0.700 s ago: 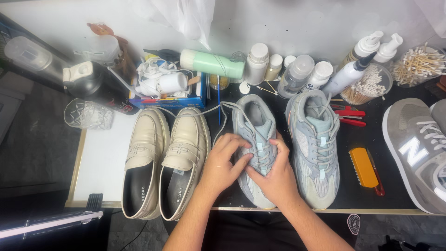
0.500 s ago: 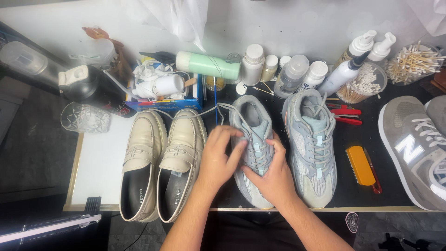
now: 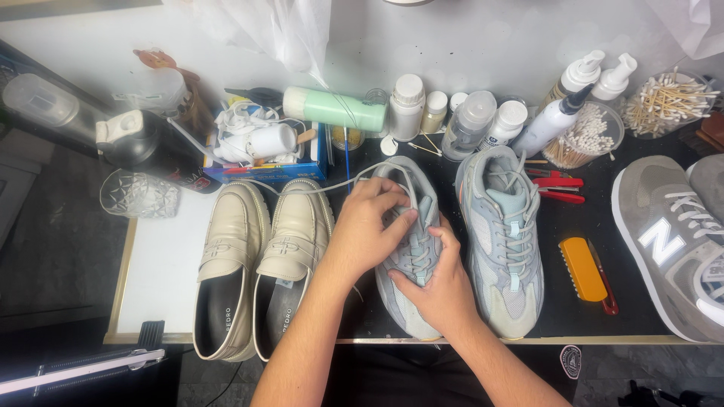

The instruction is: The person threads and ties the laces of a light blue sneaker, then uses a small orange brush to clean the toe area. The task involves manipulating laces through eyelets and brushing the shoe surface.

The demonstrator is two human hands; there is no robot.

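Note:
A grey-blue sneaker (image 3: pixel 411 260) lies toe-toward-me at the table's middle. My left hand (image 3: pixel 367 226) rests on its upper part, fingers pinching its pale lace (image 3: pixel 332 183), which trails off to the left. My right hand (image 3: pixel 440 280) cups the sneaker's side and front, thumb on the laces. The matching sneaker (image 3: pixel 504 241) lies just to the right, laced. A pair of cream loafers (image 3: pixel 256 264) stands at the left, touching my left forearm.
Bottles (image 3: pixel 471 124), a green tube (image 3: pixel 335 109) and a blue box of odds (image 3: pixel 264 151) line the back. Cotton swab tubs (image 3: pixel 664 102) stand back right. An orange brush (image 3: pixel 587 270), red tool (image 3: pixel 554 188), grey sneakers (image 3: pixel 671 241) at right; glass jar (image 3: pixel 139 194) left.
My left hand has moved up the sneaker toward its collar and taken hold of the lace. The right hand has stayed on the sneaker's front.

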